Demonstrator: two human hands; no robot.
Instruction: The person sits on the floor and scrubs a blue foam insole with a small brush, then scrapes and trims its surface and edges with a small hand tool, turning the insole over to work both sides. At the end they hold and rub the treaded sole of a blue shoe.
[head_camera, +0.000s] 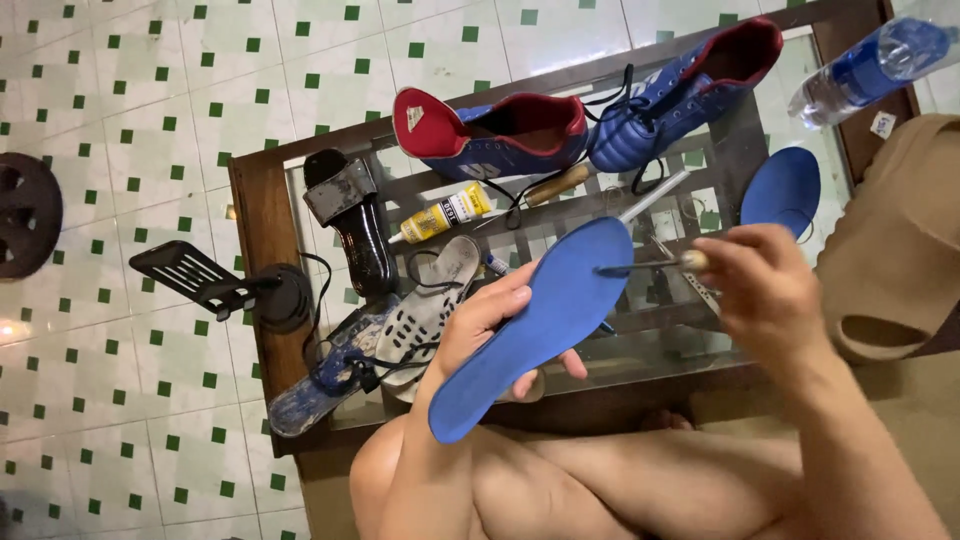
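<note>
My left hand (480, 325) holds a blue shoe insole (545, 310) tilted over the near edge of the glass-topped table (262, 230). My right hand (765, 285) grips a thin metal tool (640, 266) with a pale handle, its tip touching the upper part of the insole. Two blue shoes with red lining, one (495, 135) and the other (680, 90), lie on their sides at the far side of the table. A second blue insole (782, 190) lies at the right.
On the table lie a yellow glue tube (440, 218), a black sandal (352, 220), a worn sole (330, 375), a grey perforated sole (430, 315) and a wood-handled tool (557, 184). A water bottle (870, 65) and tan slipper (895, 250) sit right; a black stand (215, 280) sits left.
</note>
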